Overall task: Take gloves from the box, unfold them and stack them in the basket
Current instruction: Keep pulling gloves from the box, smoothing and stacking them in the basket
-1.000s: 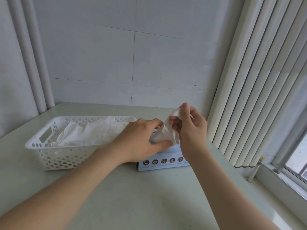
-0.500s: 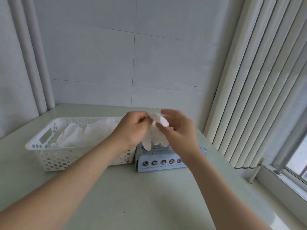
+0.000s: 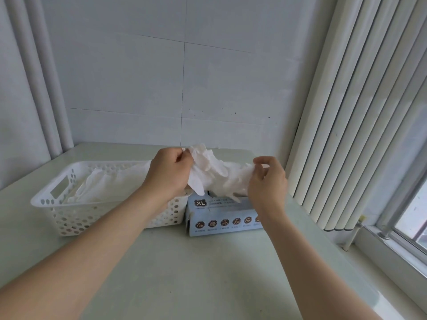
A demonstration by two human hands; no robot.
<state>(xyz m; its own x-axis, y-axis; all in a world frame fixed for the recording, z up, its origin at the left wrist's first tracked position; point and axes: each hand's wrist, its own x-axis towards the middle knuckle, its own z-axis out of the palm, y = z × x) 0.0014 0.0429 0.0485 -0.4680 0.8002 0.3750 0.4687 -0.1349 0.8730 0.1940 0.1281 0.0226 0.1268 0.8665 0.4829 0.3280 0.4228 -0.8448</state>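
Observation:
A thin white glove (image 3: 215, 174) is stretched in the air above the pale blue glove box (image 3: 221, 215), which is marked XL. My left hand (image 3: 168, 174) pinches the glove's left end and my right hand (image 3: 265, 181) pinches its right end. The glove's fingers hang down over the box opening. Left of the box stands a white perforated basket (image 3: 69, 215) holding several flattened white gloves (image 3: 111, 183). My left forearm crosses the basket's right corner and hides part of it.
The box and basket touch side by side on a pale table (image 3: 184, 273) near the back wall. Vertical blinds (image 3: 358, 112) hang close on the right, with a window sill (image 3: 392, 250) below them.
The hands have moved apart, pulling the crumpled glove out wide between them. One second ago the right hand alone held it bunched above the box.

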